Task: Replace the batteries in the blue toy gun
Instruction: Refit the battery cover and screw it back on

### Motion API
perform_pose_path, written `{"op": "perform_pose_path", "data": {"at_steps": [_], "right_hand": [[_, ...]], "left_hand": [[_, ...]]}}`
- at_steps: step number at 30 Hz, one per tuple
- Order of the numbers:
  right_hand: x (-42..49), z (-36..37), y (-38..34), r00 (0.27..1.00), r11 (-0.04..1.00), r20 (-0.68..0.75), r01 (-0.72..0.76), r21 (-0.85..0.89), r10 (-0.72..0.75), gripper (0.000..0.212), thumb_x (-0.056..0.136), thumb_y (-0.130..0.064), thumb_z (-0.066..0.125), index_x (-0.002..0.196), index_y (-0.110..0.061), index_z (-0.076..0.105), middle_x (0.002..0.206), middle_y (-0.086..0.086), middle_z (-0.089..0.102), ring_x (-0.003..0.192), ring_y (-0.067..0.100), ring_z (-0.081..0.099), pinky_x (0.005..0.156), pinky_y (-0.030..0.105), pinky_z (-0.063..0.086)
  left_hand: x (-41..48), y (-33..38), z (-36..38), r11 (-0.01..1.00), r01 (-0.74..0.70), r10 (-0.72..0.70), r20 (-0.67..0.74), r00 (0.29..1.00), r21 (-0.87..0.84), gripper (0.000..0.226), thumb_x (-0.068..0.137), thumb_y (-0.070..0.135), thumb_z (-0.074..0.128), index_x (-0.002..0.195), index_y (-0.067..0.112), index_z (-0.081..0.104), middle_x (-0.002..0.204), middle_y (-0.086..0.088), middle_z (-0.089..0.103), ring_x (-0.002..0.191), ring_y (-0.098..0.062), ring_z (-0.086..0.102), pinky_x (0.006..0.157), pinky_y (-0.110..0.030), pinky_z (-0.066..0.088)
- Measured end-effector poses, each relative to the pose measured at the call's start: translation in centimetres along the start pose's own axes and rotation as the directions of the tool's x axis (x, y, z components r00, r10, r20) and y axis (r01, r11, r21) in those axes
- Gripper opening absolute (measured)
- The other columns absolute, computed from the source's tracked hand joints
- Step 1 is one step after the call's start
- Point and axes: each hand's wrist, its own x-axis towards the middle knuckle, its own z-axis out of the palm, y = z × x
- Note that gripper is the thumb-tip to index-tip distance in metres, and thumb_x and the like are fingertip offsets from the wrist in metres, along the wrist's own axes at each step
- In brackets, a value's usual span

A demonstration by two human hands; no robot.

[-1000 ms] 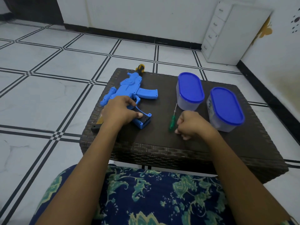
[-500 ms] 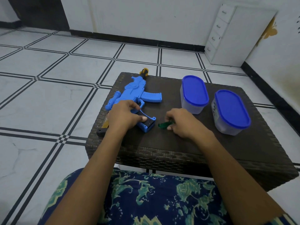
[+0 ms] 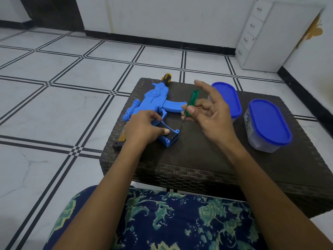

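- The dark wicker table (image 3: 198, 159) carries the blue toy gun (image 3: 155, 105) flat on its left part.
- The left hand (image 3: 144, 129) presses down on the gun's grip, fingers curled over it, thumb on the black panel.
- The right hand (image 3: 210, 112) is raised above the table, pinching a green screwdriver (image 3: 190, 103) between thumb and what seems the middle finger; the other fingers are spread.

Blue toy gun (image 3: 155, 103), green-handled screwdriver (image 3: 191, 101), blue-lidded tubs (image 3: 268, 121), dark brown woven table (image 3: 198, 165).
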Motion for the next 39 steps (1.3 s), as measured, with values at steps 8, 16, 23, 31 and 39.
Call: {"op": "perform_pose_path", "data": {"at_steps": [8, 16, 23, 31, 39], "right_hand": [[0.3, 1.1, 0.4, 0.996, 0.997, 0.053, 0.069, -0.022, -0.068, 0.045, 0.091, 0.005, 0.061, 0.122, -0.026, 0.053, 0.091, 0.018, 0.066, 0.099, 0.023, 0.071, 0.080, 0.036, 0.060], [0.2, 0.6, 0.0, 0.995, 0.994, 0.044, 0.090, -0.059, -0.088, 0.046, 0.091, 0.004, 0.060, 0.119, -0.032, 0.053, 0.088, 0.026, 0.062, 0.098, 0.026, 0.071, 0.079, 0.038, 0.061], [0.3, 0.7, 0.4, 0.993, 0.991, 0.073, 0.100, -0.088, -0.094, 0.045, 0.091, 0.003, 0.061, 0.125, -0.025, 0.052, 0.090, 0.026, 0.062, 0.097, 0.023, 0.071, 0.077, 0.032, 0.060], [0.3, 0.7, 0.5, 0.992, 0.988, 0.079, 0.107, -0.107, -0.099, 0.047, 0.091, 0.004, 0.060, 0.126, -0.026, 0.052, 0.104, 0.016, 0.063, 0.097, 0.017, 0.070, 0.076, 0.031, 0.060], [0.2, 1.1, 1.0, 0.980, 0.940, 0.094, 0.195, -0.281, -0.175, 0.053, 0.090, -0.006, 0.064, 0.135, -0.032, 0.050, 0.105, 0.015, 0.064, 0.077, 0.034, 0.064, 0.067, 0.053, 0.058]], "left_hand": [[-0.1, 0.0, 0.0, 0.999, -0.017, 0.017, -0.009, 1.000, 0.029, 0.042, 0.062, 0.045, 0.085, 0.098, 0.034, 0.067, 0.110, 0.006, 0.067, 0.104, -0.014, 0.061, 0.086, -0.035, 0.050], [0.0, 0.0, 0.0, 0.999, -0.015, 0.016, -0.007, 1.000, 0.034, 0.044, 0.061, 0.047, 0.084, 0.099, 0.034, 0.067, 0.111, 0.005, 0.067, 0.106, -0.014, 0.060, 0.088, -0.037, 0.051], [0.2, -0.2, 0.1, 1.000, -0.012, 0.012, -0.003, 1.000, 0.024, 0.043, 0.061, 0.046, 0.085, 0.098, 0.033, 0.067, 0.110, 0.005, 0.067, 0.103, -0.015, 0.061, 0.086, -0.035, 0.051], [0.3, -0.3, 0.3, 1.000, -0.015, 0.015, -0.003, 1.000, 0.013, 0.043, 0.061, 0.045, 0.085, 0.097, 0.033, 0.067, 0.112, 0.007, 0.067, 0.103, -0.014, 0.060, 0.084, -0.034, 0.050], [0.4, -0.5, 0.4, 1.000, -0.018, 0.018, -0.006, 1.000, 0.009, 0.043, 0.060, 0.046, 0.085, 0.097, 0.033, 0.067, 0.110, 0.008, 0.067, 0.102, -0.013, 0.061, 0.086, -0.035, 0.050]]}}
